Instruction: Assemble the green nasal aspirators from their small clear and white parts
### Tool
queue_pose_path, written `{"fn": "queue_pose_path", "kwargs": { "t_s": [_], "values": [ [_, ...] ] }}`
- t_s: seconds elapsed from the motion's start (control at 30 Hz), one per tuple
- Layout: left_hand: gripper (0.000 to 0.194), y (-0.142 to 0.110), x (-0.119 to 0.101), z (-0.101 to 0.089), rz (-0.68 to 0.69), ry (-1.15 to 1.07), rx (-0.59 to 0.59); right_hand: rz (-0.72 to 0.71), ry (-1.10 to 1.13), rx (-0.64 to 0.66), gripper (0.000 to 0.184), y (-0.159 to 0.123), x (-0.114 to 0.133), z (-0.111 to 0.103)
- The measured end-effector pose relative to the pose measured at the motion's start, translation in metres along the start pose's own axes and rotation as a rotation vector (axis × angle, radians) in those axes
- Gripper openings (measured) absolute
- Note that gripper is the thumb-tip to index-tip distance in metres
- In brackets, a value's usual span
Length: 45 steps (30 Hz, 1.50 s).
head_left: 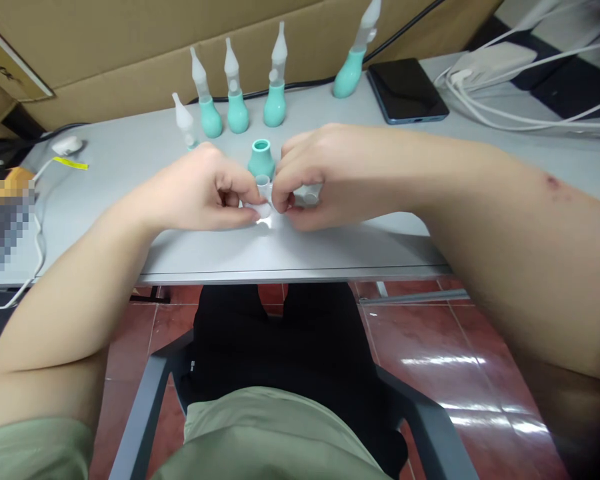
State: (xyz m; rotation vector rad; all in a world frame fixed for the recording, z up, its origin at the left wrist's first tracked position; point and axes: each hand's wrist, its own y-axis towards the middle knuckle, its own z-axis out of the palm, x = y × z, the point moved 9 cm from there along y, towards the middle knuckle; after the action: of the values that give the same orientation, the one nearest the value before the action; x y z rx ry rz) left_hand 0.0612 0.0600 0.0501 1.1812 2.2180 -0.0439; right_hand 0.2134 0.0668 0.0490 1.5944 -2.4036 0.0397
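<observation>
My left hand is closed in a pinch on a small clear plastic tube, held low over the table. Close beside it, my right hand is also pinched, its fingertips at the tube's right side; what they grip is hidden. A small clear piece shows in the gap under the right hand's fingers. Just behind the tube stands a teal rubber bulb, upright with its round mouth open. Farther back, several assembled nasal aspirators with teal bulbs and white tips stand in a row.
A black phone lies at the back right, near a white charger with tangled cables. Another aspirator leans by the cardboard wall. At the left are a white plug-like object and a yellow tag.
</observation>
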Motion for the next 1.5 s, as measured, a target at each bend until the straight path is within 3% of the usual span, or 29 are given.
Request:
{"fn": "queue_pose_path", "kwargs": {
  "t_s": [0.1, 0.2, 0.3, 0.43, 0.53, 0.73, 0.8, 0.9, 1.03, 1.17, 1.33, 1.5],
  "values": [
    [0.023, -0.003, 0.005, -0.011, -0.049, -0.15, -0.172, 0.086, 0.077, -0.131, 0.021, -0.005, -0.002, -0.02],
    [0.023, -0.005, 0.009, -0.023, -0.076, -0.326, -0.335, 0.092, 0.205, -0.352, 0.014, -0.014, -0.004, -0.042],
    [0.009, -0.003, 0.012, -0.027, -0.099, -0.429, -0.407, 0.154, 0.339, -0.537, 0.022, -0.021, -0.015, -0.053],
    [0.011, 0.003, 0.018, -0.023, -0.131, -0.538, -0.429, 0.23, 0.392, -0.663, 0.04, -0.022, -0.029, -0.055],
    [0.009, 0.006, 0.026, -0.017, -0.171, -0.568, -0.403, 0.261, 0.35, -0.67, 0.045, -0.022, -0.028, -0.053],
    [0.029, 0.005, 0.043, -0.009, -0.294, -0.569, -0.325, 0.306, 0.309, -0.656, 0.053, -0.026, -0.02, -0.05],
    [0.024, 0.006, 0.041, -0.009, -0.314, -0.607, -0.332, 0.289, 0.352, -0.687, 0.047, -0.026, -0.021, -0.052],
    [0.007, 0.004, 0.031, -0.009, -0.373, -0.705, -0.407, 0.138, 0.429, -0.753, 0.027, -0.022, -0.019, -0.056],
    [0.027, 0.002, 0.016, -0.006, -0.452, -0.892, -0.487, -0.027, 0.509, -0.801, 0.015, -0.018, -0.015, -0.06],
    [0.038, 0.004, 0.01, -0.004, -0.476, -0.931, -0.494, -0.029, 0.53, -0.802, 0.016, -0.017, -0.016, -0.06],
    [0.038, 0.004, 0.011, -0.004, -0.487, -0.959, -0.506, -0.069, 0.57, -0.769, 0.013, -0.016, -0.018, -0.059],
    [0.046, 0.005, 0.01, 0.0, -0.479, -1.048, -0.484, -0.023, 0.526, -0.831, 0.016, -0.018, -0.023, -0.057]
  ]
}}
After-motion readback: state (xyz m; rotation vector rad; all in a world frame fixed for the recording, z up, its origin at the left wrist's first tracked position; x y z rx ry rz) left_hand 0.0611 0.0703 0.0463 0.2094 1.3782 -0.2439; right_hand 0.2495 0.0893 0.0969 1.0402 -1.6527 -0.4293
